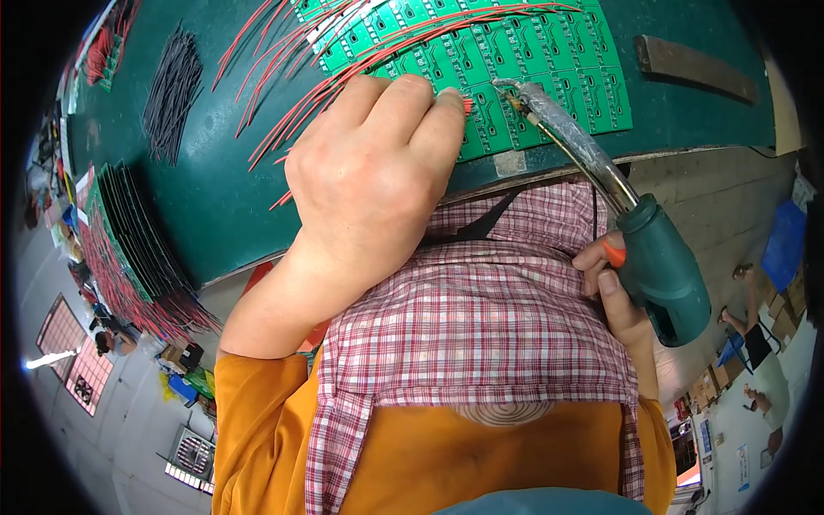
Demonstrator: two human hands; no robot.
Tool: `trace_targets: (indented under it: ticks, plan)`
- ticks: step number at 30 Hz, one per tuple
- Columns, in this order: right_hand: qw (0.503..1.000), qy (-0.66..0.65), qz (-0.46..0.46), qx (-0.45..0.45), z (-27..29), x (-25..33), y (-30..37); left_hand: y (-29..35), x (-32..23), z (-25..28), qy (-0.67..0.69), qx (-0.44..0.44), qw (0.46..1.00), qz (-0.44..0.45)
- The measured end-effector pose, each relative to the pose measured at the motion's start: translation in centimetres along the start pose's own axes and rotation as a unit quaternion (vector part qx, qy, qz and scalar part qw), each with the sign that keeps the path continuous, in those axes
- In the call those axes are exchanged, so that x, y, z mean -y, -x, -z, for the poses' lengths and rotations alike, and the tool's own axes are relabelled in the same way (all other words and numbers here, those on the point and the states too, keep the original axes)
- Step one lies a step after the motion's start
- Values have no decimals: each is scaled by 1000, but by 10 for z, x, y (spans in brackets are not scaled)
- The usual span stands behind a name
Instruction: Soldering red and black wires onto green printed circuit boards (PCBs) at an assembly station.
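Observation:
A panel of green circuit boards point(549, 60) lies near the table's front edge. My left hand point(365, 163) is closed over its left part, with the tips of red wires point(469, 106) poking out past the thumb side. More red wires point(300, 112) spread leftward from beneath this hand and across the panel. In my right hand point(620, 300) is a green soldering gun point(665, 266) with an orange trigger, held in front of the table edge. Its long metal barrel points up and left, and the tip point(513, 96) is over the boards, right of my left hand. Whether the tip touches them I cannot tell.
A bundle of thin black wires point(173, 99) lies on the green table point(232, 197) at left. A stack of boards with wires attached point(129, 232) stands at the left edge. A dark brown bar point(695, 70) rests at far right. Other people are in the background.

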State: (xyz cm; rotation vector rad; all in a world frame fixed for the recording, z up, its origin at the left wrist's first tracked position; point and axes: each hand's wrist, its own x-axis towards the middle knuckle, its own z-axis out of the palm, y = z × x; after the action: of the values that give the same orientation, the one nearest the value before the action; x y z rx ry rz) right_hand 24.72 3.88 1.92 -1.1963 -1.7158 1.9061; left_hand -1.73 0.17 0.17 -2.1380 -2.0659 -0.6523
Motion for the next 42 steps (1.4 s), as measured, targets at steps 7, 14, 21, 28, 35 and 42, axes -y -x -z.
trace_targets:
  ticks: [7,14,21,28,35,42]
  plan:
    - [1000,-3,-17,-7,3,-2,5,-6,1,-3,71,-14,997,1]
    - [997,47,53,35,9,-22,7,-10,-2,-6,47,6,999,-9]
    - [1000,4,-17,-13,6,-18,7,-10,-6,-7,22,1,1000,-14]
    - [1000,-5,-14,-3,9,-8,7,-12,-7,-6,14,10,1000,-17]
    - [999,12,8,-30,8,-15,9,-17,-2,-9,98,-28,994,-26]
    - [998,43,42,-3,10,-17,8,-22,-9,-16,70,-3,997,-26]
